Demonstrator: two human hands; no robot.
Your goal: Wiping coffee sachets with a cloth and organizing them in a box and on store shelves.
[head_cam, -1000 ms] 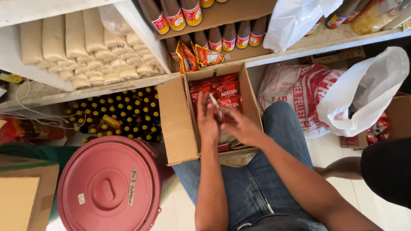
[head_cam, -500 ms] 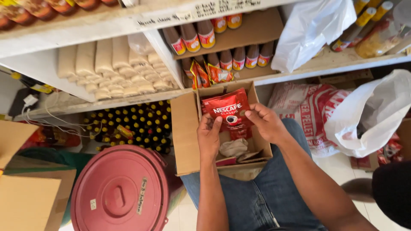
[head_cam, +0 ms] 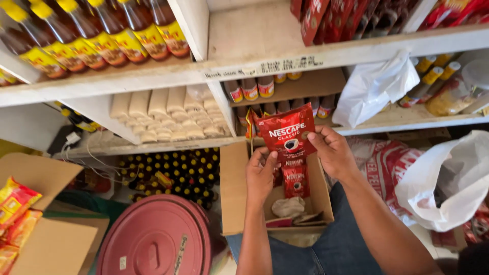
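Far left of the grip, a carton (head_cam: 46, 224) is sitting open with yellow-red packets (head_cam: 15, 209) along its edge, and sauce bottles (head_cam: 97, 35) are lining the shelf above. Nearer in, a red lid (head_cam: 153, 239) is lying low and left of the hands, with dark yellow-capped bottles (head_cam: 168, 170) standing behind it and pale wrapped bundles (head_cam: 163, 117) stacked on the shelf above those. The left hand (head_cam: 261, 175) is closing fingers on the lower left edge of a red pouch (head_cam: 286, 135), thumb up along its side. The pouch is being held upright between both hands, raised above the open box (head_cam: 234, 188) resting on the person's lap; more red pouches (head_cam: 295, 181) are standing inside the box just below the grip. The right hand (head_cam: 332, 152) is pinching the pouch's right edge, fingertips on its face. Right of the grip, a white bag (head_cam: 374, 86) is slumping on the shelf, and a second white bag (head_cam: 448, 178) is hanging lower right.
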